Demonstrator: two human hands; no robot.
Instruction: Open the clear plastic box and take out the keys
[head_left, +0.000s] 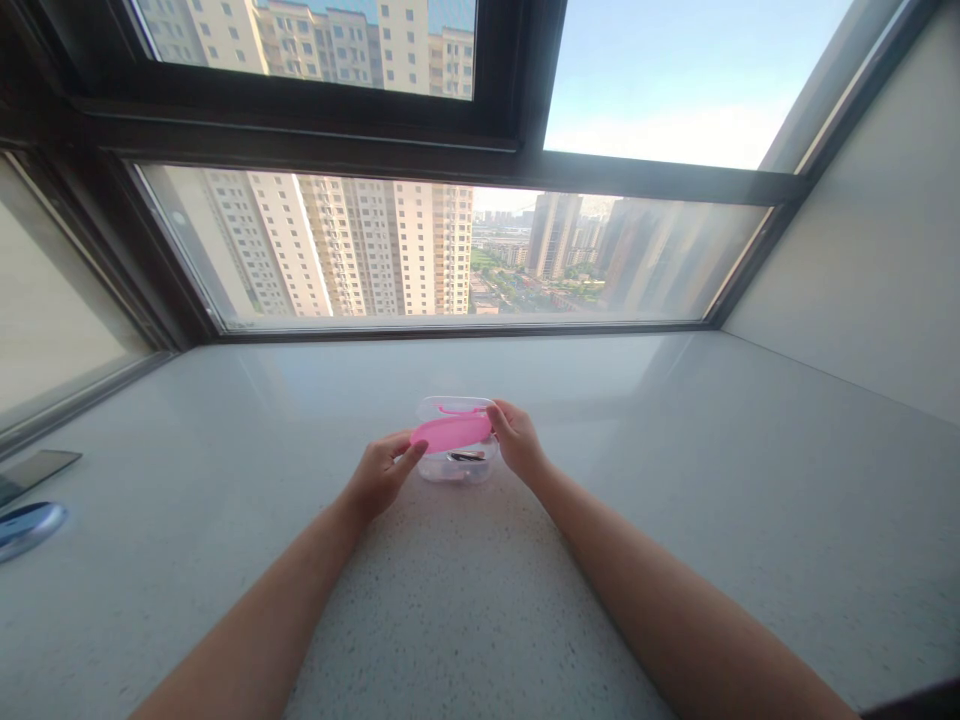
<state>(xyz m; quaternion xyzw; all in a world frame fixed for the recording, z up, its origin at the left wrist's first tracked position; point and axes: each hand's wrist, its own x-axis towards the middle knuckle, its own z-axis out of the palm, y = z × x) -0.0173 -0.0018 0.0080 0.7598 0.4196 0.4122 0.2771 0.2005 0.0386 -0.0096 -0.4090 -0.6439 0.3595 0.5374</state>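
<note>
Fingers [411, 455] of your left hand [379, 475] pinch the near-left edge of the pink lid [450, 433], while those of your right hand [516, 440] close on its right end; both hands grip the lid, and neither is open. It sits tilted over the clear plastic box [457, 465], which rests on the pale tabletop [480, 600] directly between your two hands and just beyond your fingertips. Something dark lies inside the box (too small to tell what), and a pink strip shows at the far rim.

By the look of it, the lid is partway between on and off: its far edge is raised and the near edge is low against the rim. Whichever way it goes, the next move calls for keeping both ends level and steadying the light box so it does not slide.

Well to the left of your left hand, at the tabletop's edge, lie a phone [37, 468] and a shiny round object [28, 525].
</note>
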